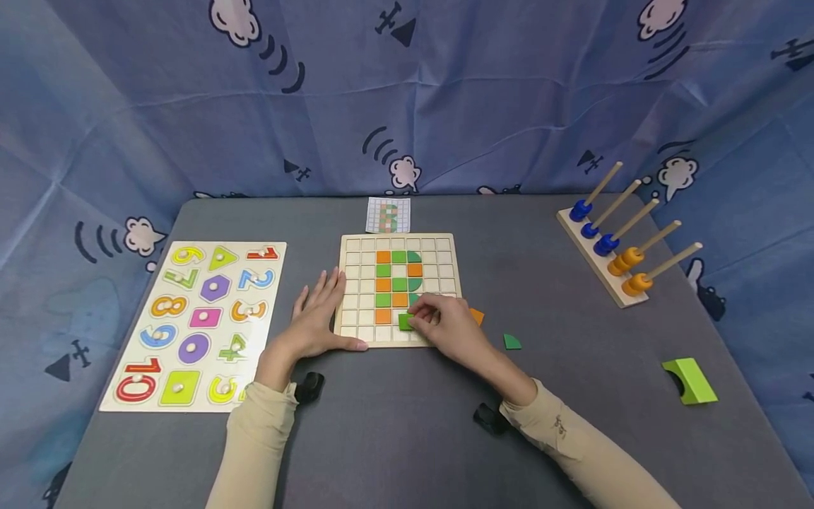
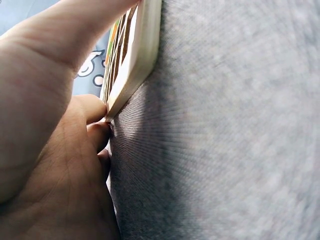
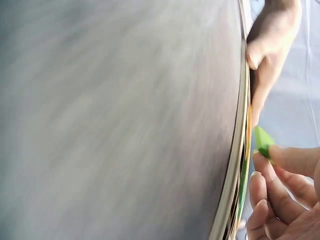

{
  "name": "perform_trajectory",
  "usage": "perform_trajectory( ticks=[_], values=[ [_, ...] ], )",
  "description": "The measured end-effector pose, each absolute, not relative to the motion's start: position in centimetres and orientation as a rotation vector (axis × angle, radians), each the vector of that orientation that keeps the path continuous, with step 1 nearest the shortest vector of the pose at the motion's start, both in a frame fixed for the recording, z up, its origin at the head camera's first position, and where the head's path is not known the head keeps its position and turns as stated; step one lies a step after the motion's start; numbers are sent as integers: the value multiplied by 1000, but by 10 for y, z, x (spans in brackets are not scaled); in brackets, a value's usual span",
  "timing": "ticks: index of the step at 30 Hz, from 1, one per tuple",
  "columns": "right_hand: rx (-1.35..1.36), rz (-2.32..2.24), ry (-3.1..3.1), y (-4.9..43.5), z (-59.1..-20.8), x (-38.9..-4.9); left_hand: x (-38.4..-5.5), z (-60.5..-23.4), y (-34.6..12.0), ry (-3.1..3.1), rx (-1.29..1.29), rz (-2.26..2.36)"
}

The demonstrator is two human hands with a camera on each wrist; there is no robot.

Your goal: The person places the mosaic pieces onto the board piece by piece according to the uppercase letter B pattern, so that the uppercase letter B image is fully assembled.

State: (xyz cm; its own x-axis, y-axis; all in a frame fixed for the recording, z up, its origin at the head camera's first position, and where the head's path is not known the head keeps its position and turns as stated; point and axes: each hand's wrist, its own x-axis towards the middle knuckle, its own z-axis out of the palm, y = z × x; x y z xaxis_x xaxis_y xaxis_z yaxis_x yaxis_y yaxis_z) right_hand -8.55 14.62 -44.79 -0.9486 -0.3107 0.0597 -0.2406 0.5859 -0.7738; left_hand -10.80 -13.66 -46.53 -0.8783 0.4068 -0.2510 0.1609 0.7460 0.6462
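A wooden grid board [image 1: 439,258] lies on the table, with orange, light green and dark green tiles set in several of its cells. My left hand [image 1: 314,322] rests at the board's left side, fingers stretched along that edge and thumb at the near edge. Between thumb and fingertips my right hand [image 1: 454,329] pinches a light green square tile [image 1: 404,322], over the lower middle of the grid. The right wrist view shows the green tile [image 3: 262,140] tilted, close over the board. Part of the board's right side is hidden under the right hand.
Beside the board's right edge lie an orange tile [image 1: 477,316] and a green quarter-round tile [image 1: 511,342]. A pattern card [image 1: 388,214] sits behind the board. At left is a number puzzle board [image 1: 204,397]; at right, a bead peg stand [image 1: 594,261] and a green arch block [image 1: 696,382].
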Motion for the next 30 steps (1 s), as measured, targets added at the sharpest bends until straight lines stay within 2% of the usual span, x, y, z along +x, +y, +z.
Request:
perform_trajectory(
  ticks=[7, 17, 23, 30],
  values=[
    [-518, -1196, 2683, 115, -445, -87, -109, -466, -135, 2576, 436, 887],
    [-479, -1013, 2789, 108, -442, -88, -109, -465, -135, 2571, 433, 877],
    [-487, -1018, 2743, 116, -442, -89, -109, -464, -135, 2560, 425, 886],
    [-465, -1037, 2772, 150, -442, -90, -108, -463, -135, 2556, 423, 899]
  ],
)
